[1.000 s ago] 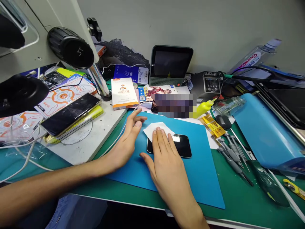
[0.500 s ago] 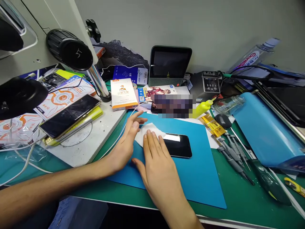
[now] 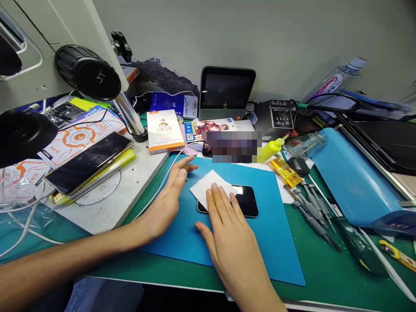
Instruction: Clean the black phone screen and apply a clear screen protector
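A white wipe (image 3: 204, 186) lies over the left and middle part of a black-screened smartphone (image 3: 248, 203), which rests flat on a blue mat (image 3: 276, 251). My right hand (image 3: 229, 229) presses the wipe onto the glass with its fingers stretched out flat and the thumb apart. The right end of the phone shows bare, with a bright reflection. To the left of the phone, my left hand (image 3: 169, 197) is open, thumb and fingers extended, touching neither wipe nor phone. What its lower edge rests on is hard to tell.
Behind the mat are a white-orange box (image 3: 165, 131), a dark-screened device (image 3: 227, 93) and a yellow-green bottle (image 3: 271, 149). Screwdrivers (image 3: 313, 208) lie to the right. Another phone (image 3: 91, 162) and a microscope stand (image 3: 139, 130) occupy the left. A white cable (image 3: 159, 186) runs beside my left hand.
My right hand has slid the wipe rightward along the phone, uncovering the phone's left end edge. My left hand stays about where it was. The whole view has shifted slightly.
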### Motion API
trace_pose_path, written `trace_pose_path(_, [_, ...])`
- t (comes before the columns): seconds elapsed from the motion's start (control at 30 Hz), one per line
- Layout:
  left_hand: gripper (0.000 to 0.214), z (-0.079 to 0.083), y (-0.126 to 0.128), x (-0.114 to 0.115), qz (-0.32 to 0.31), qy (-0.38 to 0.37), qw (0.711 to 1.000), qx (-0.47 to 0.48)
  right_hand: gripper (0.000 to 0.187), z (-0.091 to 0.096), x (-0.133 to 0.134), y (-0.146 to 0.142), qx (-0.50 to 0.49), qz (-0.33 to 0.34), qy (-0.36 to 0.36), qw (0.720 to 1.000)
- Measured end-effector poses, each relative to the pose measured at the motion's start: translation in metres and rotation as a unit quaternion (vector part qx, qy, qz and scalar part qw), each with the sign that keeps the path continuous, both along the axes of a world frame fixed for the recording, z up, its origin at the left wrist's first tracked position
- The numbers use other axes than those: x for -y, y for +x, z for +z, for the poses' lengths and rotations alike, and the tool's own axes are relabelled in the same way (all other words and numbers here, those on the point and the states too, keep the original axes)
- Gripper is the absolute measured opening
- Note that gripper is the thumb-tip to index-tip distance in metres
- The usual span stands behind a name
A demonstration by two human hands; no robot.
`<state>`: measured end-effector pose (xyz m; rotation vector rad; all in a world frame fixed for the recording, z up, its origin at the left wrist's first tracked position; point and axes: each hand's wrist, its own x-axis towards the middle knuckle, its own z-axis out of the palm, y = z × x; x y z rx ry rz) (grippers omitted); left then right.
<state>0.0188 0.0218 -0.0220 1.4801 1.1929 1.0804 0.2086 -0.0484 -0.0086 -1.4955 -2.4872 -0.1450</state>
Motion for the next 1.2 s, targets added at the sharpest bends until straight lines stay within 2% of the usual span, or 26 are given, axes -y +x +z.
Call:
trace_pose_path(0.13, [0.053,0.001,0.000,0.002,-0.010,0.001,1.000,-0.008,0.061,0.002,0.022,0.018,0.018,0.030,0.016,0.999])
trace_pose_path(0.27, [0.053,0.006,0.000,0.004,-0.015,-0.010,1.000,-0.013,0.054,0.006,-0.003,0.015,0.011,0.019,-0.010,1.000])
trace_pose_path(0.37, [0.054,0.009,0.001,0.005,-0.016,-0.015,1.000,-0.007,0.057,0.005,-0.015,0.009,-0.005,0.005,-0.021,1.000])
trace_pose_path(0.57, [0.052,0.014,0.000,0.006,-0.027,-0.023,0.999,-0.011,0.063,0.000,0.017,0.025,0.010,0.034,0.013,0.999])
trace_pose_path(0.8, [0.049,0.018,-0.001,0.004,-0.023,-0.022,0.999,0.024,0.061,-0.001,-0.011,0.023,0.002,-0.012,-0.002,1.000])
trace_pose_path(0.97, [0.039,0.025,0.001,0.006,-0.031,-0.043,0.999,-0.004,0.068,-0.002,0.021,0.030,0.001,0.008,0.014,1.000])
trace_pose_path(1.03, [0.037,0.028,0.002,0.008,-0.035,-0.045,0.998,-0.003,0.067,-0.002,0.024,0.033,0.002,0.011,0.013,1.000])
trace_pose_path(1.2, [0.033,0.027,0.003,0.008,-0.022,-0.058,0.997,0.036,0.062,0.002,-0.004,0.029,-0.001,-0.017,-0.023,1.000])
